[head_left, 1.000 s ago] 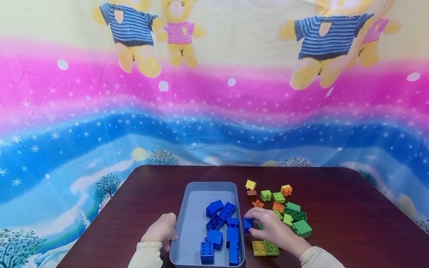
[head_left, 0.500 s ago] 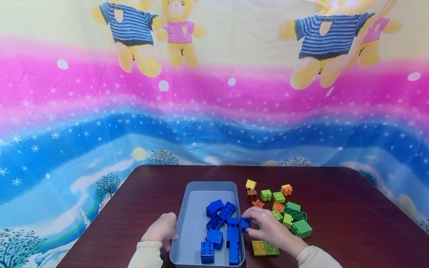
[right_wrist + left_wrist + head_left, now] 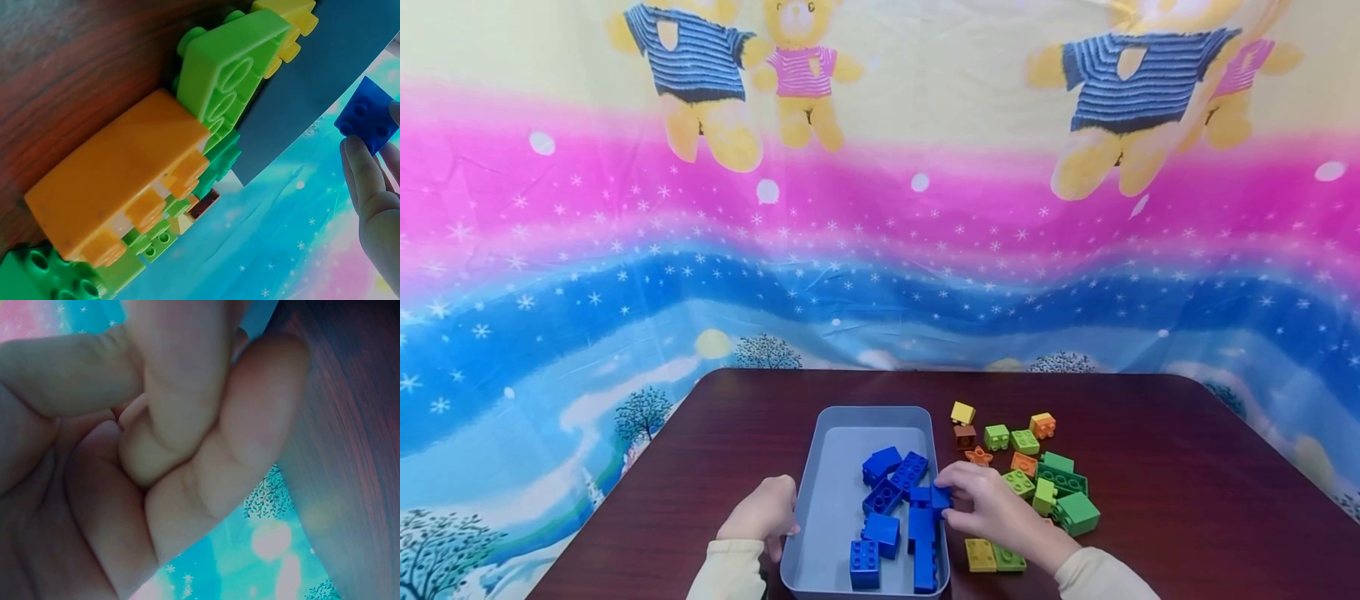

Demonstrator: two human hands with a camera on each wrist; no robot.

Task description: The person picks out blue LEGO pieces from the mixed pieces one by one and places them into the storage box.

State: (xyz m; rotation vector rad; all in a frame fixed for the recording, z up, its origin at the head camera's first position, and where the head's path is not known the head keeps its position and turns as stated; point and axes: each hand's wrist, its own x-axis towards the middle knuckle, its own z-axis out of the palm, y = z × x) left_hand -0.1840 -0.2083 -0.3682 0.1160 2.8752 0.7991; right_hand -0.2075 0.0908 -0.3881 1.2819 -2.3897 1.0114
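Note:
My right hand (image 3: 996, 510) pinches a blue brick (image 3: 940, 498) between thumb and fingers, right at the right rim of the grey tray (image 3: 831, 450). Studs show on this brick in the right wrist view, with fingertips at its edges. Inside the tray several blue bricks (image 3: 882, 533) lie toward the right and front. Against the tray's left wall rests my left hand (image 3: 760, 510). Its fingers (image 3: 187, 381) are curled in toward the palm in the left wrist view, and no object shows between them.
Right of the tray lie loose green, yellow, orange and brown pieces, among them a large green brick (image 3: 1078, 512) and a yellow plate-like brick (image 3: 981, 554). An orange brick (image 3: 119, 169) is close to the right wrist camera. A patterned cloth (image 3: 880, 208) hangs behind the dark wooden table (image 3: 737, 433).
My right hand has moved left with the blue brick, from beside the tray to its right rim. The left hand and the bricks in the tray stay as they were.

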